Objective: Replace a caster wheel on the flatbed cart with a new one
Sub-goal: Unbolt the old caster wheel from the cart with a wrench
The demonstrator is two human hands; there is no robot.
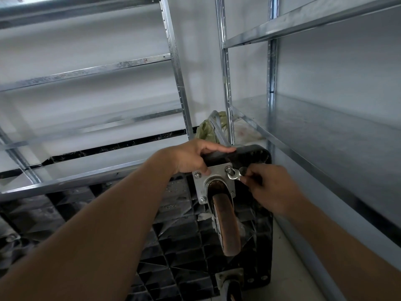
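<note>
gripping cart edge [219,157] w/ left hand [191,158], right hand [267,185] pinches wrench [235,174].

Metal, plastic and worn rubber

The cart underside [184,246] was matt, dusty black ribbed plastic; the caster plate [217,170] dull grey metal; its wheel [226,227] rusty-brown, scuffed; shelving [325,131] shiny galvanised steel.

1. One flatbed cart [178,246], black and ribbed, fills the lower centre of the frame.
2. Two caster wheels: one brown caster wheel [225,224] at centre, a second caster [232,285] cut off by the bottom edge.
3. One mounting plate [213,181] with four bolts at its corners.
4. One wrench [235,173] at the upper right bolt.
5. Two hands: the left hand [195,157] and the right hand [273,187].
6. Two metal shelving units: one at upper left [86,72], one at right [325,127].
7. One greenish plastic bag [208,129] above centre.
</note>
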